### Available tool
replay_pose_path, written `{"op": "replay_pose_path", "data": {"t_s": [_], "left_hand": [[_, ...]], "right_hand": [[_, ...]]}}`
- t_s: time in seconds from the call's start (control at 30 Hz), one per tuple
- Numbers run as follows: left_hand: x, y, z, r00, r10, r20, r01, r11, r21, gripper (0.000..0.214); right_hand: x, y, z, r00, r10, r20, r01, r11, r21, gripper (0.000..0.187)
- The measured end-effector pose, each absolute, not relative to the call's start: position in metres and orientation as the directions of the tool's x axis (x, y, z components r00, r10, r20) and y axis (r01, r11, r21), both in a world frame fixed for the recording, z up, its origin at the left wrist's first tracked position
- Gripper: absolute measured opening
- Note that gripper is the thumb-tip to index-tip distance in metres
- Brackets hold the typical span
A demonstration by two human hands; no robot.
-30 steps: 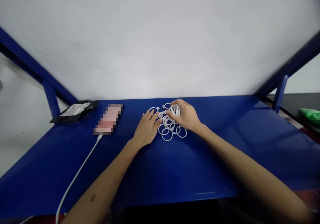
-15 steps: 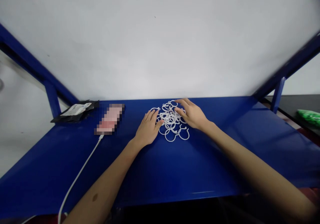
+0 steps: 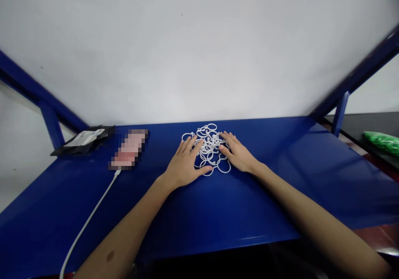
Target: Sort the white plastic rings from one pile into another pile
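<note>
A loose pile of thin white rings with small clasps [image 3: 210, 148] lies on the blue table [image 3: 224, 212], several overlapping one another. At the pile's left side rests my left hand [image 3: 184, 161], open, its fingers spread over some rings and its thumb across a ring at the near edge. On the right side, my right hand [image 3: 236, 151] is open too, with fingertips and thumb touching the outer rings. Neither hand grips a ring. Parts of the rings under my fingers are hidden.
Left of the hands lies a blurred-out phone [image 3: 128, 149] with a white cable [image 3: 90, 218] running to the near edge. A black pouch [image 3: 83, 140] sits at the far left. Blue frame bars [image 3: 340, 113] rise at both sides; a green bag [image 3: 382, 142] is beyond the right one.
My left hand has spread its thumb and reached further over the pile. My right hand has drawn nearer to me along the right side. The view has shifted slightly.
</note>
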State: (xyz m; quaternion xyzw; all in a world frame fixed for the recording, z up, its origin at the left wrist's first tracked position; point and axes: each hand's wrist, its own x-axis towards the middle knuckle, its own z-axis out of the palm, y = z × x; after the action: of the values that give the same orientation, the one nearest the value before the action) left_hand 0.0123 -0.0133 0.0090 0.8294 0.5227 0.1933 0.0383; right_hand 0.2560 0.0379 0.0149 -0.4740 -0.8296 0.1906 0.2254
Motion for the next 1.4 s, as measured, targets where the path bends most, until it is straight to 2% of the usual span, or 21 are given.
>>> {"op": "replay_pose_path", "data": {"t_s": [0.13,0.23,0.47,0.73,0.93,1.1,1.23,1.4], "left_hand": [[0.009,-0.010,0.007,0.340,0.904,0.261,0.889,-0.399,0.226,0.080],[0.006,-0.008,0.006,0.310,0.907,0.285,0.901,-0.376,0.218,0.077],[0.006,-0.013,0.018,0.330,0.871,0.365,0.839,-0.447,0.310,0.058],[0.010,-0.020,0.030,0.353,0.752,0.557,0.758,-0.579,0.301,0.007],[0.018,-0.032,0.039,0.346,0.711,0.612,0.733,-0.612,0.297,0.010],[0.027,-0.041,0.040,0.364,0.695,0.620,0.725,-0.630,0.280,0.008],[0.031,-0.044,0.038,0.358,0.735,0.576,0.694,-0.622,0.362,0.012],[0.033,-0.045,0.039,0.318,0.826,0.466,0.616,-0.554,0.560,0.011]], "right_hand": [[0.250,0.031,0.019,-0.505,0.846,0.173,0.639,0.501,-0.583,0.075],[0.255,0.031,0.020,-0.467,0.858,0.213,0.633,0.492,-0.598,0.068],[0.271,0.034,0.026,-0.346,0.879,0.328,0.684,0.475,-0.553,0.056],[0.264,0.016,0.040,-0.428,0.784,0.449,0.685,0.606,-0.405,0.050],[0.253,-0.006,0.055,-0.608,0.601,0.518,0.511,0.796,-0.324,0.035],[0.245,-0.017,0.057,-0.736,0.467,0.489,0.387,0.884,-0.262,0.039],[0.242,-0.018,0.051,-0.741,0.462,0.486,0.371,0.886,-0.277,0.028],[0.243,-0.017,0.048,-0.684,0.522,0.509,0.340,0.846,-0.411,0.017]]}}
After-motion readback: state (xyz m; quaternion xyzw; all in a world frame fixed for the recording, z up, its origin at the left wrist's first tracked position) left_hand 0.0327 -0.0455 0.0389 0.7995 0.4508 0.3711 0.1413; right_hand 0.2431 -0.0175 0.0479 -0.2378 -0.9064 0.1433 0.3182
